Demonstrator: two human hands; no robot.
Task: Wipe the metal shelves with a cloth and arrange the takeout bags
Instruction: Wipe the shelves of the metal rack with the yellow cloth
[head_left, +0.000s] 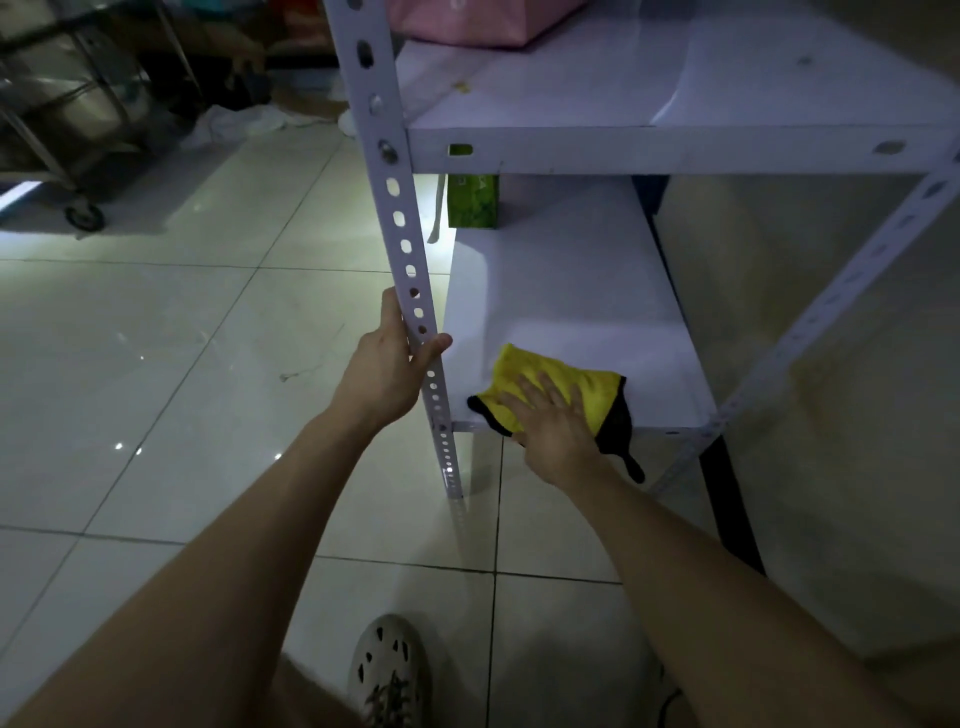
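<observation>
While your left hand (387, 371) grips the shelf post (410, 270), your right hand (553, 423) presses flat, fingers straight. It's on the yellow cloth (535, 379) at the lower shelf's (571, 291) front edge.

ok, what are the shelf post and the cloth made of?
The post looks like painted steel angle: pale matte finish, punched holes along it. The cloth is likely microfibre: yellow fuzzy pile, black edging, crumpling softly under the right hand.

Arms extended, left hand (387, 364) grips the post (401, 234), right hand (553, 423) lies flat.
</observation>
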